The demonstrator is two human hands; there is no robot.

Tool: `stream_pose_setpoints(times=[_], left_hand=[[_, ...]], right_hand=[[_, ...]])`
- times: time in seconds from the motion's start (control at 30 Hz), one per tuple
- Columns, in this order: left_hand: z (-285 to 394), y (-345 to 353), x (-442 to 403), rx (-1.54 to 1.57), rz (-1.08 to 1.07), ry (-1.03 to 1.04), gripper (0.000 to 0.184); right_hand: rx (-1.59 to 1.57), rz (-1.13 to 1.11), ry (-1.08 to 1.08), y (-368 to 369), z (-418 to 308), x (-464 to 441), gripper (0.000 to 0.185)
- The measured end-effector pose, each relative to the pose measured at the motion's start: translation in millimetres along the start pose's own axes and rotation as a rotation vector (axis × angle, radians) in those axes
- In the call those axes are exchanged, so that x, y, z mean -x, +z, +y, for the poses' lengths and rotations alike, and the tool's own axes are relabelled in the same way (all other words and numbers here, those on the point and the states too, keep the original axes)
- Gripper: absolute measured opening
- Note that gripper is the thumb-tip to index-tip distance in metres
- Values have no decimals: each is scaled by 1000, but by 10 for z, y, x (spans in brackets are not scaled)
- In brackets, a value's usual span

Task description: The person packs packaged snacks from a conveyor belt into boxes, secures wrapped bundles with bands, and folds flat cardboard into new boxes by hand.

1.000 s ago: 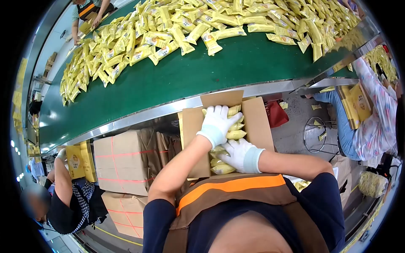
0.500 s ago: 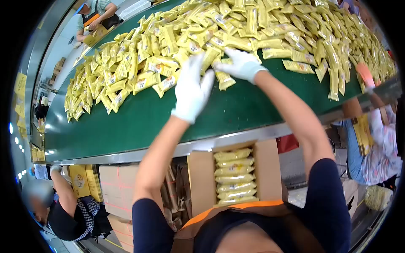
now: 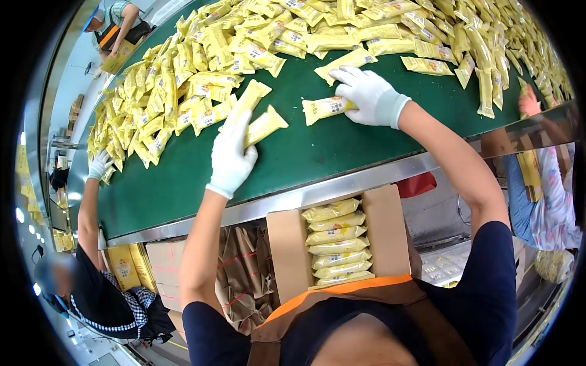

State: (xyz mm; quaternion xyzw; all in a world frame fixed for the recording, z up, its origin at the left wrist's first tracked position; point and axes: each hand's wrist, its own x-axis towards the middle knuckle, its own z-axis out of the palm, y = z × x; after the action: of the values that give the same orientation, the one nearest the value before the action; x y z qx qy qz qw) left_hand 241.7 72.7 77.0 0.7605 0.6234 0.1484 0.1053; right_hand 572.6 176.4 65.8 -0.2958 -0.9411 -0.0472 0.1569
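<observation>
In white gloves, both my hands are over the green conveyor belt (image 3: 293, 160). My left hand (image 3: 232, 160) closes on a yellow snack packet (image 3: 266, 126) between fingers and thumb; another packet (image 3: 253, 96) lies along its fingertips. My right hand (image 3: 373, 99) has its fingers curled round the end of a printed yellow packet (image 3: 323, 110). Just beyond its fingertips, touching or nearly so, lies a further packet (image 3: 346, 65). Below the belt, an open cardboard box (image 3: 390, 232) holds a row of yellow packets (image 3: 337, 245).
A large heap of yellow packets (image 3: 213, 52) covers the belt's far side. The metal belt edge (image 3: 323, 198) runs between belt and box. At left, a co-worker's gloved hand (image 3: 99, 163) touches the heap; another person's hand (image 3: 529, 102) is at right. Flattened brown cardboard (image 3: 241, 268) stands beside the box.
My hands have moved apart, the left one leftward and nearer, each with packets drawn from the heap. Green belt now shows between them. The left co-worker's arm has reached onto the belt.
</observation>
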Motion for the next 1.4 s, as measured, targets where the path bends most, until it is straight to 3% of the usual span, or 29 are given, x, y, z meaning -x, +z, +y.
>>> stream_pose_setpoints(times=[0.07, 0.1, 0.13, 0.2, 0.27, 0.33, 0.37, 0.47, 0.5, 0.6, 0.63, 0.73, 0.77, 0.8, 0.87, 0.97, 1.13, 1.17, 1.23, 1.27, 1.33, 1.4], left_hand=[[-140, -31, 81, 319, 222, 32, 66], [-251, -47, 23, 297, 346, 35, 63], [-199, -135, -83, 474, 451, -17, 64], [-467, -112, -311, 372, 391, -22, 64], [-675, 146, -543, 148, 232, -47, 71], [-188, 27, -575, -86, -3, -236, 75], [-249, 61, -582, -99, 1, -216, 79], [-543, -79, -373, 35, -109, -103, 82], [-639, -168, -224, 32, -188, -84, 81], [-666, -317, 140, -12, -185, -179, 78], [-633, -284, 227, -101, -93, -118, 71], [-586, -145, 303, 2, 47, -72, 62], [-461, -208, 315, -55, -56, -137, 56], [-401, -203, 358, -181, -36, -47, 53], [-337, -211, 434, -350, 28, 116, 55], [-173, -220, 508, -354, 66, 61, 68], [-176, -145, 471, -329, -36, 14, 73], [-157, -168, 495, -259, -50, -1, 75], [-138, -238, 495, -112, -67, -14, 79], [-143, -192, 539, 20, 114, 11, 74], [-36, -207, 570, 671, 209, -132, 65], [279, -404, 764, 1377, 128, -363, 62]], right_hand=[[-122, -112, 174, -210, -3, -62, 30], [-181, -170, 260, -288, 11, -92, 30], [-180, -80, 421, -313, 53, -102, 28], [-155, 3, 463, -327, 347, -165, 32], [-122, -52, 338, -198, 704, -293, 43], [93, -149, 182, -30, 724, -403, 41], [156, -169, 170, 2, 701, -437, 38], [-68, -596, 417, -275, 445, -437, 38], [-192, -648, 411, -339, 400, -333, 41], [-246, -535, 548, -376, 209, -87, 47], [-197, -418, 579, -288, 167, -33, 49], [27, -240, 280, -35, 123, 135, 58], [-51, -253, 494, -162, -73, 97, 53], [-43, -397, 517, -338, -225, 60, 49], [55, -283, 301, -395, -329, 218, 50], [144, -193, 256, -526, -433, 383, 62], [32, -284, 419, -301, -421, 412, 63], [-22, -313, 433, -321, -408, 390, 62], [-937, -86, 674, -255, -431, 315, 55], [-1387, 65, 771, -266, -457, 307, 53], [-2047, 168, 792, -366, -600, 405, 49], [-2235, 242, 817, -525, -854, 461, 48]])
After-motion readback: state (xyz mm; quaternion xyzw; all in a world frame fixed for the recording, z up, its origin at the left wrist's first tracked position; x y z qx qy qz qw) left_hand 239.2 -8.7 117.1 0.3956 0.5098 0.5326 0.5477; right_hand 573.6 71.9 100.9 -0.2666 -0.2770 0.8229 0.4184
